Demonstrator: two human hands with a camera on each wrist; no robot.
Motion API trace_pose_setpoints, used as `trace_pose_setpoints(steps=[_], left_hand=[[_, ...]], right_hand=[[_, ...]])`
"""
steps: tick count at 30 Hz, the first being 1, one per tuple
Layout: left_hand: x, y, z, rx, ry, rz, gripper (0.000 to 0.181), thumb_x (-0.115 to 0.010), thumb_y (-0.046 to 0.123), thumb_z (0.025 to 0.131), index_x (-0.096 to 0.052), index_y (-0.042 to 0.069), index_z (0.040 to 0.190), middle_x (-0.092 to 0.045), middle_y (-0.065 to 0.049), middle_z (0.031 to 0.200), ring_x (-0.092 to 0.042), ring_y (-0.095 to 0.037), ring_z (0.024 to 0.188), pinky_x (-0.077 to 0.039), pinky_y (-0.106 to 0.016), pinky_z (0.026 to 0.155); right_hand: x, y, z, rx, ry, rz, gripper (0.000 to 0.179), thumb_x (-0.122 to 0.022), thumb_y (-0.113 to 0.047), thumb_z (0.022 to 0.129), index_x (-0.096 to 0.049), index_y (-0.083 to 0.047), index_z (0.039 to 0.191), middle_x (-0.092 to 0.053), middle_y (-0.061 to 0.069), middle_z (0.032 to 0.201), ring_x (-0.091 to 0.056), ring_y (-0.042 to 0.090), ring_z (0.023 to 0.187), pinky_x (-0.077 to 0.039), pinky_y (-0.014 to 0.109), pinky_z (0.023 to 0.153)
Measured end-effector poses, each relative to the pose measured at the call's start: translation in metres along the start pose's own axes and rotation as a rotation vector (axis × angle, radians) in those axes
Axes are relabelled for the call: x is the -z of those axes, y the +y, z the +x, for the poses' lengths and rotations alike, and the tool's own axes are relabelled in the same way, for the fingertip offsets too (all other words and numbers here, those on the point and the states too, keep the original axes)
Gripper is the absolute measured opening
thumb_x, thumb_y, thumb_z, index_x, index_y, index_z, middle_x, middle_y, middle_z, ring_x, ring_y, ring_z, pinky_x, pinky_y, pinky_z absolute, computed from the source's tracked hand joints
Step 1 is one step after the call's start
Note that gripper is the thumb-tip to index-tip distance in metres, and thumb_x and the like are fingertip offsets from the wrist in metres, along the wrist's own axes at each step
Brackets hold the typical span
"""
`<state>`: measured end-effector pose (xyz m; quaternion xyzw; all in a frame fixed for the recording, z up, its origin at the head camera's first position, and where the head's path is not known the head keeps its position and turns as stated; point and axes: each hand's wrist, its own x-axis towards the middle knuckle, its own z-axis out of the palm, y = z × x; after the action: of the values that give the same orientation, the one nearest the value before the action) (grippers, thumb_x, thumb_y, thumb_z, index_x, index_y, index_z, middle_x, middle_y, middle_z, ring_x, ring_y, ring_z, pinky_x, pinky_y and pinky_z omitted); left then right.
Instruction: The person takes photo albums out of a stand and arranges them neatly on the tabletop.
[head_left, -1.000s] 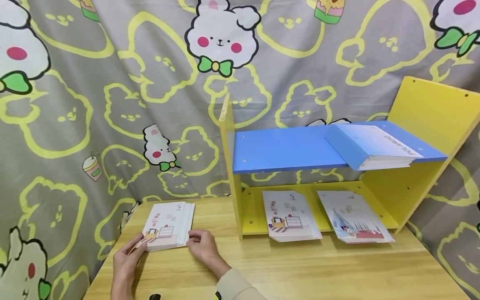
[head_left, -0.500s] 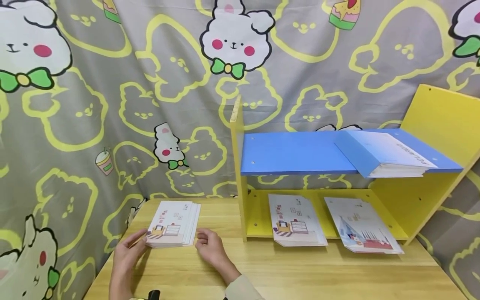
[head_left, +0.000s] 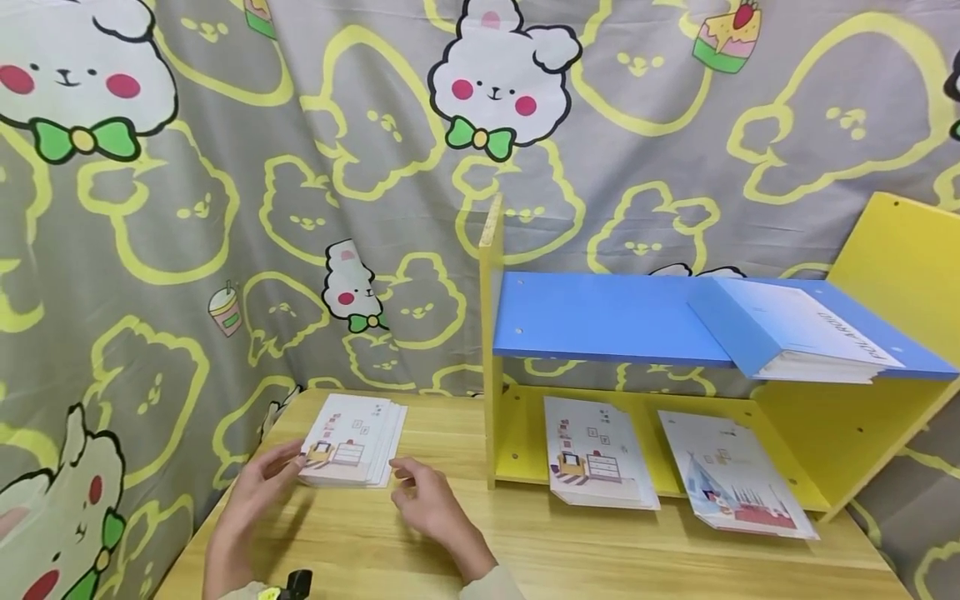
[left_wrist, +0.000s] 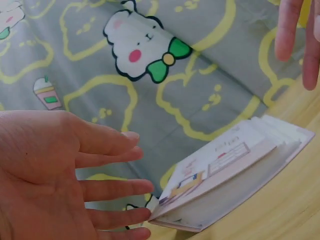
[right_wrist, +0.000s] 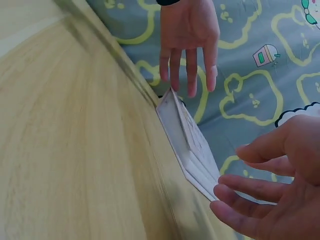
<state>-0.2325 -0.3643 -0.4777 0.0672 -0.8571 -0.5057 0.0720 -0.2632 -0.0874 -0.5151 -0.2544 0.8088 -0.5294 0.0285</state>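
Observation:
A thick booklet or stack of booklets [head_left: 348,446], with a room drawing on its pale cover, lies at the table's far left corner. Its layers spread slightly at the right side. My left hand [head_left: 258,487] is at the left side with straight fingers, the fingertips right by the lower corner; in the left wrist view that hand [left_wrist: 85,180] holds nothing. To the right, my right hand [head_left: 435,504] has loosely bent fingers close by the edge. The right wrist view shows this hand [right_wrist: 275,185] with fingertips near the cover edges [right_wrist: 197,165] and nothing gripped.
A yellow-sided shelf [head_left: 491,358] with a blue board [head_left: 600,312] stands at the right. A blue-spined binder [head_left: 795,329] lies on the board. Below, two illustrated booklets, one with a dresser drawing [head_left: 596,450] and another with a tent drawing [head_left: 731,475], jut over the front edge.
Both hands have eased off the sides of the stack, and their fingers have loosened. The stack stays in its place on the table. The head view has shifted slightly to the left.

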Motion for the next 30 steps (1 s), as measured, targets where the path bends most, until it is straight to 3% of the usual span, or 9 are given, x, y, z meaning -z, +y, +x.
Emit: trace_pose_setpoints(steps=[6, 9, 13, 15, 18, 22, 27, 30], left_hand=[[0.005, 0.010, -0.002, 0.008, -0.037, 0.081, 0.054, -0.056, 0.022, 0.108, -0.042, -0.008, 0.150, -0.049, -0.030, 0.148, -0.055, -0.009, 0.117, -0.049, -0.021, 0.088], [0.006, 0.015, -0.003, 0.003, -0.052, 0.070, 0.054, -0.054, 0.020, 0.108, -0.039, -0.008, 0.152, -0.046, -0.032, 0.150, -0.055, -0.026, 0.126, -0.051, -0.031, 0.091], [0.006, 0.022, -0.006, -0.057, -0.049, 0.079, 0.053, -0.054, 0.020, 0.108, -0.040, -0.009, 0.151, -0.046, -0.034, 0.148, -0.052, -0.041, 0.130, -0.052, -0.027, 0.089], [0.006, 0.025, -0.007, -0.094, -0.035, 0.089, 0.052, -0.054, 0.020, 0.108, -0.041, -0.008, 0.150, -0.048, -0.034, 0.146, -0.055, -0.038, 0.127, -0.051, -0.021, 0.086], [0.006, 0.033, -0.008, -0.138, -0.019, 0.091, 0.052, -0.055, 0.022, 0.108, -0.043, -0.006, 0.150, -0.051, -0.034, 0.144, -0.061, -0.019, 0.118, -0.052, -0.020, 0.084], [0.005, 0.044, -0.013, -0.145, -0.023, 0.094, 0.054, -0.055, 0.027, 0.108, -0.043, -0.002, 0.152, -0.051, -0.030, 0.146, -0.058, 0.000, 0.110, -0.053, -0.021, 0.084], [0.002, 0.057, -0.022, -0.148, -0.033, 0.091, 0.055, -0.054, 0.032, 0.108, -0.043, 0.005, 0.155, -0.051, -0.024, 0.149, -0.053, 0.012, 0.107, -0.051, -0.019, 0.084], [0.001, 0.063, -0.025, -0.199, -0.035, 0.041, 0.054, -0.055, 0.031, 0.108, -0.044, 0.005, 0.154, -0.054, -0.020, 0.147, -0.055, 0.012, 0.108, -0.053, -0.019, 0.085]], right_hand=[[0.012, -0.011, -0.005, 0.068, -0.056, -0.103, 0.053, -0.067, -0.002, 0.093, -0.056, -0.009, 0.145, -0.069, 0.016, 0.123, -0.067, 0.027, 0.108, -0.056, 0.029, 0.089], [0.020, -0.019, -0.007, 0.080, -0.112, -0.117, 0.053, -0.068, -0.005, 0.095, -0.055, -0.013, 0.146, -0.070, 0.011, 0.121, -0.067, 0.021, 0.107, -0.055, 0.026, 0.088], [0.030, -0.029, -0.010, 0.105, -0.164, -0.129, 0.051, -0.069, -0.008, 0.096, -0.056, -0.016, 0.145, -0.071, 0.004, 0.120, -0.067, 0.017, 0.107, -0.055, 0.024, 0.088], [0.033, -0.033, -0.011, 0.115, -0.173, -0.133, 0.051, -0.069, -0.008, 0.096, -0.056, -0.016, 0.145, -0.070, 0.002, 0.121, -0.067, 0.016, 0.108, -0.054, 0.023, 0.089], [0.040, -0.039, -0.014, 0.117, -0.169, -0.137, 0.051, -0.068, -0.010, 0.096, -0.056, -0.017, 0.145, -0.070, 0.001, 0.121, -0.067, 0.015, 0.109, -0.054, 0.024, 0.089], [0.050, -0.045, -0.019, 0.114, -0.156, -0.121, 0.050, -0.068, -0.011, 0.097, -0.056, -0.020, 0.146, -0.070, 0.000, 0.123, -0.066, 0.015, 0.111, -0.055, 0.028, 0.091], [0.065, -0.050, -0.025, 0.151, -0.153, -0.103, 0.049, -0.065, -0.015, 0.100, -0.054, -0.021, 0.147, -0.069, 0.001, 0.126, -0.065, 0.016, 0.114, -0.054, 0.031, 0.095], [0.074, -0.054, -0.028, 0.190, -0.150, -0.100, 0.048, -0.064, -0.016, 0.101, -0.054, -0.021, 0.147, -0.069, 0.001, 0.128, -0.065, 0.014, 0.114, -0.054, 0.031, 0.096]])
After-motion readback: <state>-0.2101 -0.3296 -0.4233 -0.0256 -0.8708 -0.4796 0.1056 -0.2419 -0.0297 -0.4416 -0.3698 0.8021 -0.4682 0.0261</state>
